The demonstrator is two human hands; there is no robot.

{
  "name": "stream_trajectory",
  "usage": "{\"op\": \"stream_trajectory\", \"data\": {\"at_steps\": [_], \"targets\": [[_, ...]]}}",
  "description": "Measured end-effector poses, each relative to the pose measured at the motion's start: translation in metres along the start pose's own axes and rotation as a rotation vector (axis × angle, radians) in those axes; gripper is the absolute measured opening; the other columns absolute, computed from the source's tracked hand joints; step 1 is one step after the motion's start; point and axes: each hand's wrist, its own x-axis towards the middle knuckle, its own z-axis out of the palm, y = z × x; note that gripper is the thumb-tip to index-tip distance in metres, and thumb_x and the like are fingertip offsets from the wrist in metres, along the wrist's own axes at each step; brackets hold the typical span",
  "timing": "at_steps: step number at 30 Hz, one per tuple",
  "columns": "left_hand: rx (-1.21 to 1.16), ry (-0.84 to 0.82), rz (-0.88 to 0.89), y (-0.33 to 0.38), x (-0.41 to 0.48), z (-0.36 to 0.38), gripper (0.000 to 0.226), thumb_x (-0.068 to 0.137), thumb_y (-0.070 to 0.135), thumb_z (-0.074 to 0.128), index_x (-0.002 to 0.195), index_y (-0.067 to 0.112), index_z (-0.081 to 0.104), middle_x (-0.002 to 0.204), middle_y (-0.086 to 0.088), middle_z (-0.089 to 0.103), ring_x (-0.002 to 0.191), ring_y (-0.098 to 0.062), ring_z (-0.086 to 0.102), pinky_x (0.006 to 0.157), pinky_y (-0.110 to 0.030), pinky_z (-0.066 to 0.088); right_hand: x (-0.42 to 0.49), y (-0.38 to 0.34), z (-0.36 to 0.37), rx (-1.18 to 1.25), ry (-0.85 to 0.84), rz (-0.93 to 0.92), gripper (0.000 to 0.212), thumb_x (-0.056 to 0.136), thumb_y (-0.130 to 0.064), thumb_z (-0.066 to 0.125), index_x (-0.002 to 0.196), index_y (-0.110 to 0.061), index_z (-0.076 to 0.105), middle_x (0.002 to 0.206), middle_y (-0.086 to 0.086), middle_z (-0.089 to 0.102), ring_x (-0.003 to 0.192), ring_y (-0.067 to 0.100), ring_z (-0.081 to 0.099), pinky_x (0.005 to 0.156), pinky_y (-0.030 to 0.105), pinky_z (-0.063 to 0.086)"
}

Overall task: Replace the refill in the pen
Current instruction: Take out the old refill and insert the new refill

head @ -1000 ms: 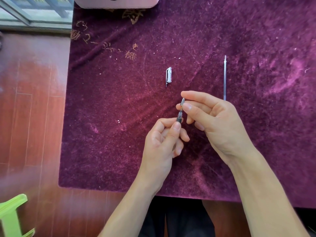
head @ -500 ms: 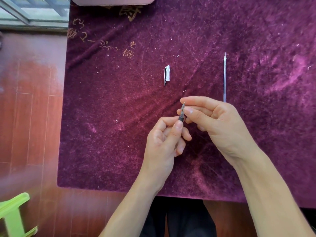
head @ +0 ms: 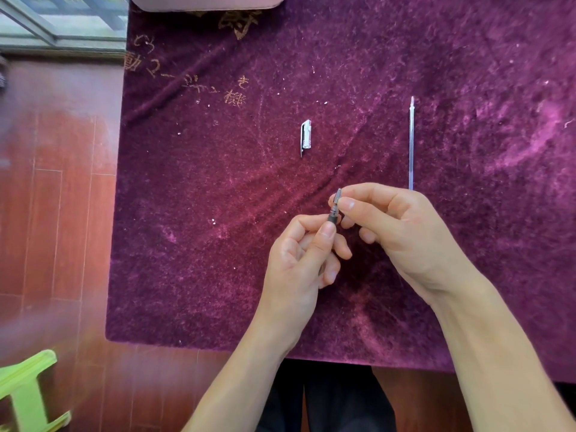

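Over the middle of the purple cloth I hold the dark pen upright between both hands. My left hand wraps its barrel, most of which is hidden in the fist. My right hand pinches the metal tip cone at the pen's top between thumb and forefinger. A clear thin refill lies straight on the cloth just beyond my right hand. The clear pen cap with its clip lies farther left on the cloth.
The purple velvet cloth covers the table, with gold characters near its far left corner. A pink-white object sits at the far edge. A green stool stands on the wooden floor at lower left.
Both hands stay together on the pen; the right fingers have shifted slightly on the tip cone. The camera view has drifted a little.
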Motion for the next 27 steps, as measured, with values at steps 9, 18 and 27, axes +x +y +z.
{"op": "stream_trajectory", "data": {"at_steps": [9,18,27], "targets": [[0.010,-0.011,0.028,0.0040,0.0044,-0.0031,0.017,0.105,0.019,0.052,0.108,0.011,0.066,0.077,-0.005,0.066,0.049,-0.007,0.049,0.048,-0.017,0.041,0.0005,-0.0002,0.0034,0.006,-0.030,-0.030,0.011,0.100,-0.019,0.071,0.101,-0.019,0.082,0.090,-0.007,0.081,0.080,-0.003,0.070,0.069,0.008,0.051],[0.014,-0.009,0.031,0.0012,0.0071,-0.0012,0.017,0.105,0.022,0.053,0.108,0.013,0.067,0.077,-0.004,0.067,0.049,-0.006,0.049,0.049,-0.016,0.042,0.0037,-0.0022,0.0037,-0.005,-0.022,-0.004,0.016,0.102,-0.016,0.069,0.105,-0.022,0.084,0.086,-0.009,0.079,0.079,-0.003,0.067,0.067,0.009,0.050],[0.017,-0.009,0.033,0.0004,0.0095,0.0041,0.017,0.104,0.023,0.053,0.108,0.012,0.066,0.076,-0.003,0.067,0.049,-0.006,0.049,0.050,-0.015,0.042,0.0033,-0.0013,0.0037,0.068,-0.005,-0.020,0.007,0.095,-0.023,0.078,0.089,-0.025,0.081,0.078,-0.002,0.076,0.070,-0.001,0.069,0.063,0.008,0.051]]}}
